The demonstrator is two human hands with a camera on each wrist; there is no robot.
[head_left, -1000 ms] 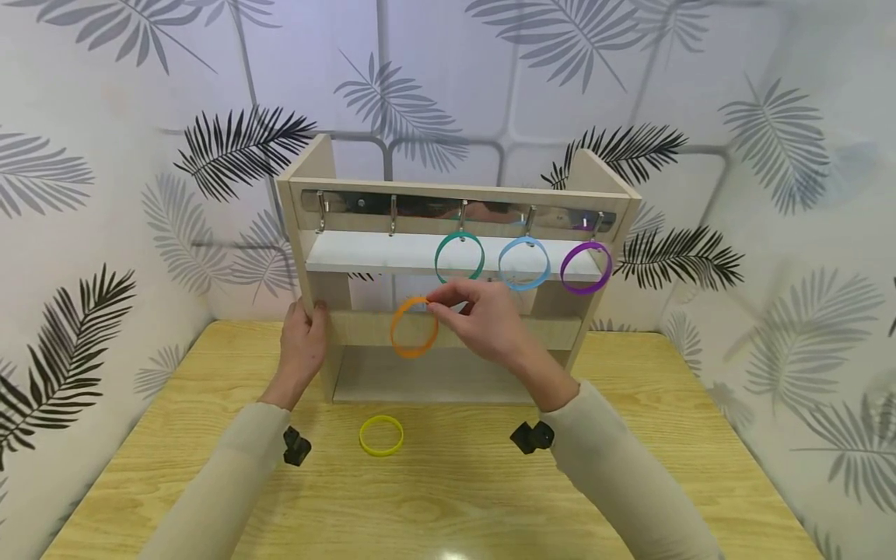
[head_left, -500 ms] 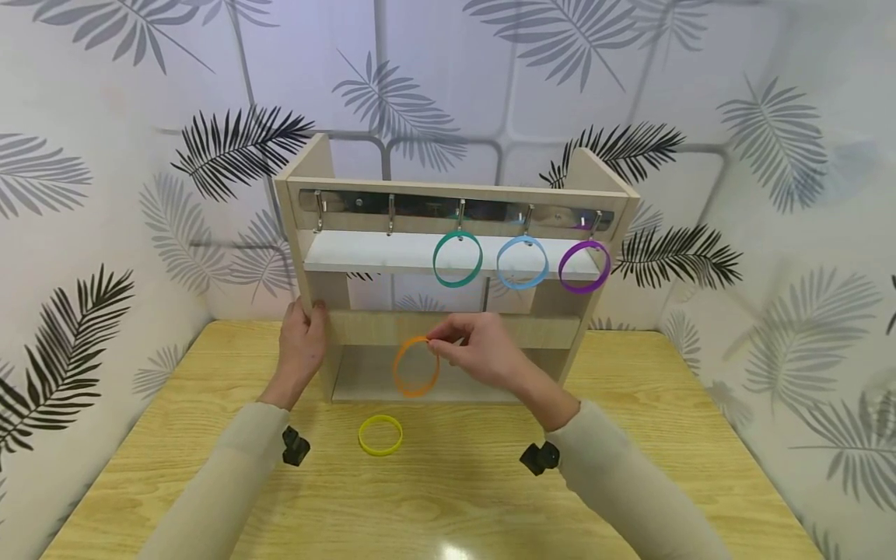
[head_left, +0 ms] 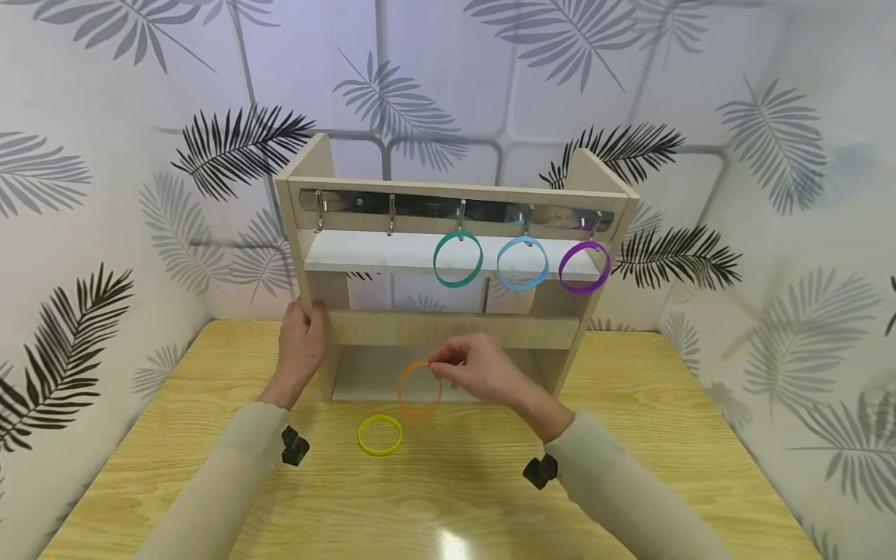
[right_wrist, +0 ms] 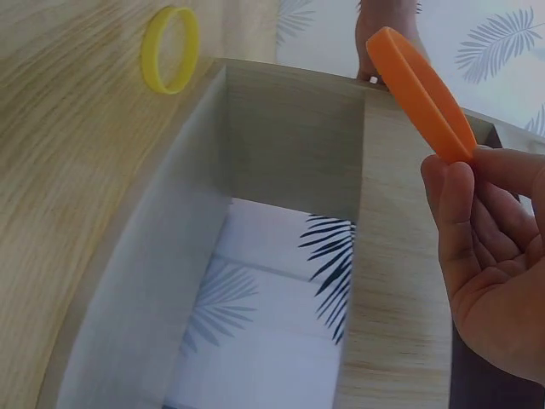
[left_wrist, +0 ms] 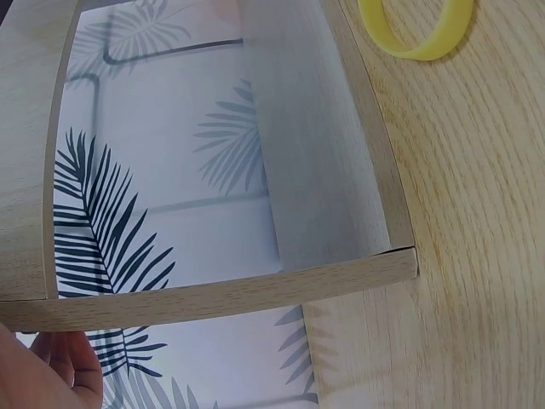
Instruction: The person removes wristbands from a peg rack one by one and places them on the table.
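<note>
My right hand (head_left: 483, 371) pinches an orange silicone wristband (head_left: 402, 393) at its upper right edge, in front of the lower part of a pale wooden shelf rack (head_left: 448, 329). In the right wrist view the orange band (right_wrist: 417, 94) stands up from between thumb and fingers. My left hand (head_left: 302, 342) grips the rack's left side panel, thumb on the front; its fingers are partly hidden behind the panel in the left wrist view. A yellow wristband (head_left: 361, 445) lies on the table just in front of the rack, left of the orange one.
A metal hook rail (head_left: 427, 206) runs along the rack's top. Green (head_left: 436, 272), light blue (head_left: 500, 268) and purple (head_left: 562, 276) wristbands hang from its three right hooks; the two left hooks are bare. The wooden table (head_left: 350, 513) meets patterned walls behind and at the sides.
My right hand has come down with the orange wristband, from the rack's middle board to its bottom shelf level, near the yellow band. The left hand has stayed in place.
</note>
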